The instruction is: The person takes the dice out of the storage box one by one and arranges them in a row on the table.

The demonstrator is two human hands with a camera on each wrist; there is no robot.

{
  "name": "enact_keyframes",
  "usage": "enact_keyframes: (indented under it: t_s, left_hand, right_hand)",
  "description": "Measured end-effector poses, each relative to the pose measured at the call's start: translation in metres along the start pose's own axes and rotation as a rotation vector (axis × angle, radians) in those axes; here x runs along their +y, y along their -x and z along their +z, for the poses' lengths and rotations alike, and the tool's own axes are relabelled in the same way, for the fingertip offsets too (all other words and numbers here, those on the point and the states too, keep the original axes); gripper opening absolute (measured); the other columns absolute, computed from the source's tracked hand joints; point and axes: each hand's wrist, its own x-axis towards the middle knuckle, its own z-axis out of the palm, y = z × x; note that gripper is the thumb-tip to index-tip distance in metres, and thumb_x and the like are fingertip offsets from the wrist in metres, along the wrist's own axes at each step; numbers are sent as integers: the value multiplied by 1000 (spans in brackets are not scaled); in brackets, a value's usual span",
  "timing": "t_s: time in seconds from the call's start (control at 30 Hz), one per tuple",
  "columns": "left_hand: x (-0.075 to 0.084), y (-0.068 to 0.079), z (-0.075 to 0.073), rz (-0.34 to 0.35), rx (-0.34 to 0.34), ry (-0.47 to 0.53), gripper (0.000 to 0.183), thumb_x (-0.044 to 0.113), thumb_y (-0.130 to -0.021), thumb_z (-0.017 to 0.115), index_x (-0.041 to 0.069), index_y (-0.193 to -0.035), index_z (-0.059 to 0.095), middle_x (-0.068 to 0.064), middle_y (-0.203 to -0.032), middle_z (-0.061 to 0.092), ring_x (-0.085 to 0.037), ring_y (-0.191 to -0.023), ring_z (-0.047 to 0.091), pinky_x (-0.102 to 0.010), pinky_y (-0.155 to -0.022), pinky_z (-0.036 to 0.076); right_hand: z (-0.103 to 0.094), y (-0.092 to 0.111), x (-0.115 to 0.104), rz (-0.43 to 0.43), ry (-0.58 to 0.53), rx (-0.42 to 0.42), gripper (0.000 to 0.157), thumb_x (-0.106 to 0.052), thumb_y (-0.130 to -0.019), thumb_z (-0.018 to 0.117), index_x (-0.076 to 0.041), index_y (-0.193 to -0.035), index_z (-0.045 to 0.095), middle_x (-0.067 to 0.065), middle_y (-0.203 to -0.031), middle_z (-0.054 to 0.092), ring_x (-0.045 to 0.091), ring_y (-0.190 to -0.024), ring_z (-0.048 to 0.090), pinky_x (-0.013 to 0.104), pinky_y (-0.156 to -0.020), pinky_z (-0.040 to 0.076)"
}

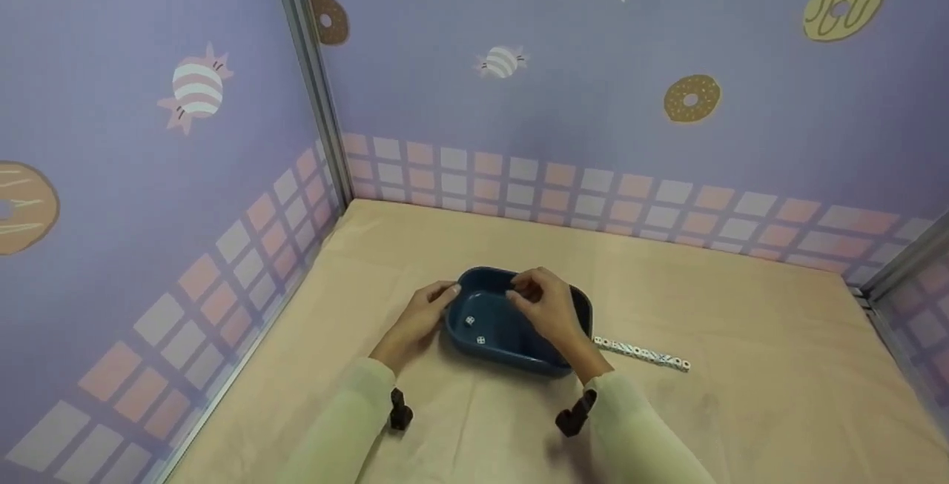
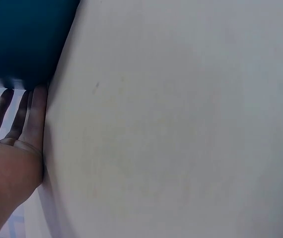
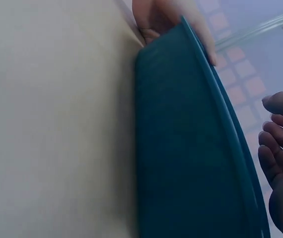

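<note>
A deep blue rectangular dish (image 1: 500,358) with rounded corners sits on the cloth. Two white dice, a rear die (image 1: 470,320) and a front die (image 1: 481,339), lie inside it near the left end. My left hand (image 1: 424,313) holds that end, thumb at the rim and fingers against the outer wall, as the left wrist view shows. Over the right part of the dish hovers my right hand (image 1: 547,306), its fingers loosely bent and apart from the thumb. Nothing shows between them in the right wrist view. Part of the dish's inside is hidden beneath this hand.
A straight row of white dice (image 1: 642,353) runs rightward from the dish's right end. Pale cloth (image 1: 741,410) covers the table. Purple patterned walls (image 1: 578,113) stand behind and at the sides, joined at a metal corner post (image 1: 315,76).
</note>
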Motion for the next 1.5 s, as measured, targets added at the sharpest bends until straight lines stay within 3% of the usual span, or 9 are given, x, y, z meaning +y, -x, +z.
enact_keyframes:
  t_s: [0.3,0.47,0.97,1.1,1.33,1.5]
  left_hand:
    - [0,3,0,-7,-21,35,48,42,-110,58,8,-144,62,-11,-143,62,-29,-136,57,-46,-117,42]
    - [0,1,0,5,-16,-5,50,44,-110,58,9,-145,62,-11,-144,62,-29,-136,56,-47,-117,42]
    - [3,0,-4,-38,-40,-2,52,45,-110,57,11,-149,59,-10,-146,61,-25,-128,64,-43,-105,53]
    - [4,-1,-4,-24,-33,-14,52,46,-110,57,10,-148,59,-10,-146,61,-26,-128,63,-42,-104,53]
    - [3,-3,-3,-19,-62,30,51,43,-110,58,8,-148,59,-14,-146,61,-30,-129,62,-39,-99,55]
    - [1,1,-3,-8,-49,15,52,44,-110,59,8,-148,60,-14,-146,61,-30,-128,63,-40,-98,56]
  right_hand:
    - [19,-3,5,45,-35,14,16,-9,-93,82,-5,-107,75,6,-99,72,18,-86,66,28,-76,55]
    - [25,-2,8,79,-18,11,16,-9,-93,82,-6,-107,74,6,-101,71,19,-88,64,28,-77,53]
    - [55,-10,-4,148,-48,-70,19,-11,-94,82,-6,-111,75,2,-101,70,15,-90,64,32,-81,54]
    - [59,-10,-3,145,7,-139,18,-9,-94,82,-3,-110,75,4,-101,70,17,-91,65,34,-82,56]
    - [63,-8,0,170,165,-357,13,-12,-96,81,-5,-106,77,4,-98,67,16,-87,65,38,-81,58]
    - [68,-6,0,130,194,-411,11,-10,-96,80,-4,-105,77,5,-98,67,17,-89,63,40,-84,57]
